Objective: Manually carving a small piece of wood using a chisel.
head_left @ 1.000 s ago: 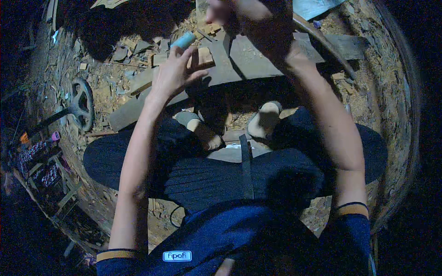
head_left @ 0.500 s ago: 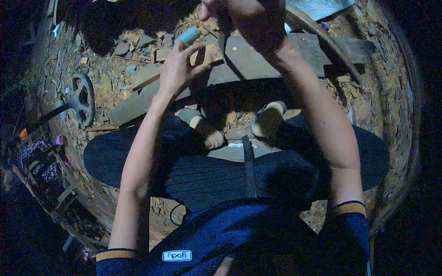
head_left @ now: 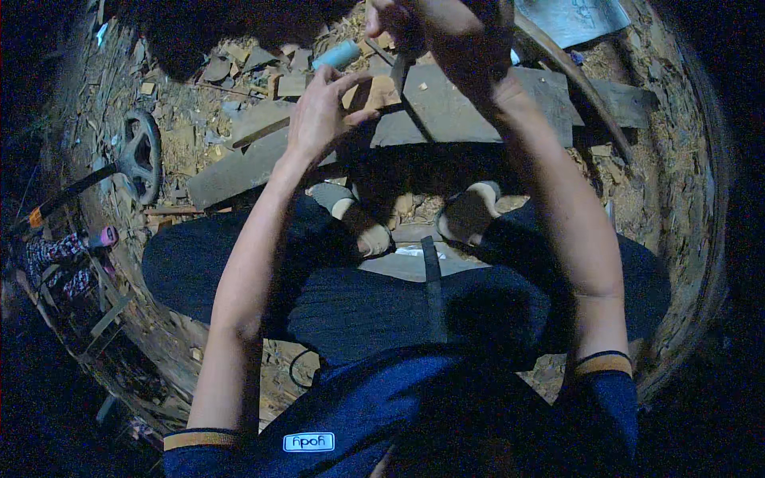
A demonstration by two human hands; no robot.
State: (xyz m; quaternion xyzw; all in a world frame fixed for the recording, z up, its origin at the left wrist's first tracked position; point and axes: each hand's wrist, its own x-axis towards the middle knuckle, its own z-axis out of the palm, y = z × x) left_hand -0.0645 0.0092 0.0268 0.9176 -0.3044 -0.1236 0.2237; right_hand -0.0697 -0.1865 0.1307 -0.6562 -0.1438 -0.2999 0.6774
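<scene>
My left hand [head_left: 325, 111] is over the pale wooden block [head_left: 381, 92], fingers apart, index finger and thumb reaching across it; whether they touch it is unclear. Just beyond its fingertips lies a light blue cylinder [head_left: 336, 54]. My right hand [head_left: 446, 36] is raised at the top edge, shadowed, with curled fingers; what it grips is hidden. A dark narrow piece, possibly a blade, shows below it beside the block. Underneath both hands are weathered boards [head_left: 490, 119].
A long curved wooden piece [head_left: 598, 103] slants at right, near a pale blue sheet [head_left: 570, 12]. Wood scraps surround the boards. At left are a spoked wheel [head_left: 142, 159] on a dark bar and another person's patterned-clothed legs with a pink shoe [head_left: 103, 237]. My feet [head_left: 466, 211] are below the boards.
My left hand has edged up and to the right over the block, fingers still apart. My right hand remains raised and has shifted slightly. The view has moved a little.
</scene>
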